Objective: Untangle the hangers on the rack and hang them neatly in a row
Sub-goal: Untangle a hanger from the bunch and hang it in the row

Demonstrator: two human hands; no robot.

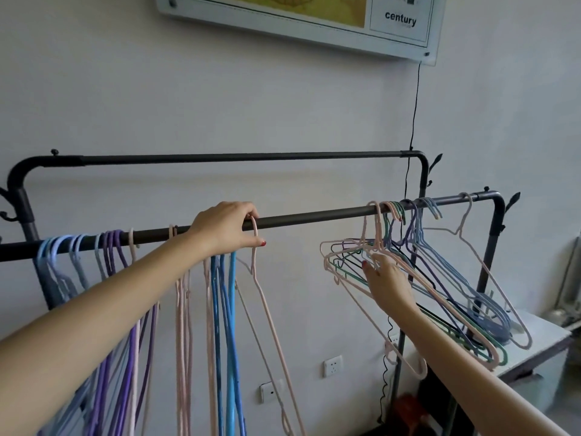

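Here, at a black clothes rack (314, 215) against a pale wall, my left hand (224, 229) is curled closed around the hook of a pink hanger (267, 305), pinching it right at the front rail so the hook sits over the bar and the body drops straight below. My right hand (388, 283) is loosely open, fingers spread against the tangled bunch of hangers (440, 294) at the rail's right end; it presses on the pink and green wires, though whether any finger has closed round one I cannot tell. That bunch, pink, green, purple and blue, is splayed out at a slant toward the right, its lower tips over a grey bench (540, 344) by the rack's right post. To my left the sorted hangers hang close in colour groups: pale blue and purple hangers (107, 256) near the left end, pink ones (182, 309) beside them, bright blue hangers (224, 309) just under my left wrist. Between my two hands the front rail runs bare, the widest open stretch on the bar. The rear rail (239, 158) sits higher and carries nothing. A framed poster (399, 20) marked "century" hangs above, with a thin black cord (415, 105) trailing down to the rack
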